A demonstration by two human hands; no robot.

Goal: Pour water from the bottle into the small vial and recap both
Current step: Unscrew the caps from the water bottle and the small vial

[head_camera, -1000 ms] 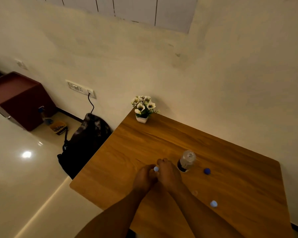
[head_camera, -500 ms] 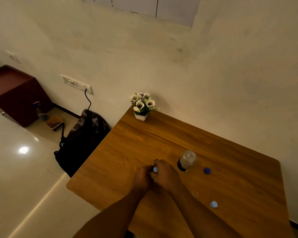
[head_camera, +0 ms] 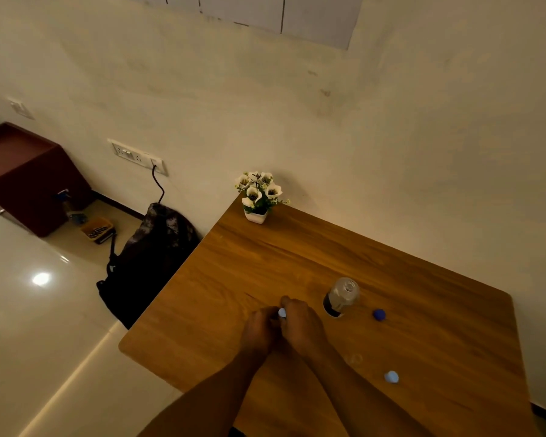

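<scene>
Since half a second ago our two hands have barely shifted: they stay pressed together over the near-left part of the wooden table [head_camera: 423, 310], and only the camera view has drifted a little. Our left hand [head_camera: 259, 334] is curled with its fingers closed toward the right one, and our right hand [head_camera: 300, 323] is bent over it, fingertips meeting at a small pale blue cap [head_camera: 282, 312] that peeks out between them. We take this to be the top of the small vial, though the vial's body is hidden inside our hands and we cannot tell which hand grips it or whether the cap is fully on.

Just right of our right hand stands the clear plastic bottle [head_camera: 342, 296], upright, its mouth open and uncapped, with a dark band low on its body. Right of the bottle, close by but apart from it, lies a dark blue cap [head_camera: 379, 314] on the wood. Nearer to us and further right lies a light blue cap [head_camera: 391, 377], well apart from both.

At the far left corner of the table sits a small white pot of white flowers [head_camera: 259, 197]. On the floor to the left, a dark backpack [head_camera: 152, 260] leans beside the table below a wall socket [head_camera: 136, 156].
</scene>
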